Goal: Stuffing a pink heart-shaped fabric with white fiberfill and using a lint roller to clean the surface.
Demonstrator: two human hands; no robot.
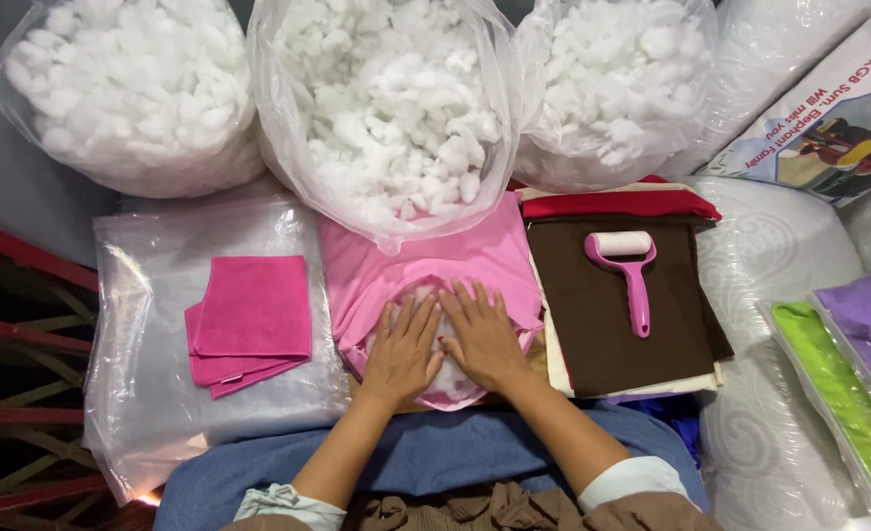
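Three big clear bags of white fluffy stuffing (386,108) stand in a row at the far side, and the middle bag hangs open right above the pink cushion cover (426,270). The pink cushion cover is the thing being worked on; it lies flat just in front of the person's blue lap, with a round opening showing white stuffing inside. It looks like the filling step is in hand, with the fluff being pushed down into the cover. The left hand (401,349) is open and flat, fingers spread, pressing on the stuffing at the opening. The right hand (483,334) is open and flat too, pressing just beside the left one, and the two touch. More fluff would have to come from the open bag behind the cover, so a hand must lift and reach over the pink cloth. Left of the cover lies a sheet of clear plastic (150,324) with folded dark pink cloths (251,320) on it. Right of the cover lies a brown cloth (603,315) with a pink lint roller (628,275) on top. Nothing lies between the hands and the bag.
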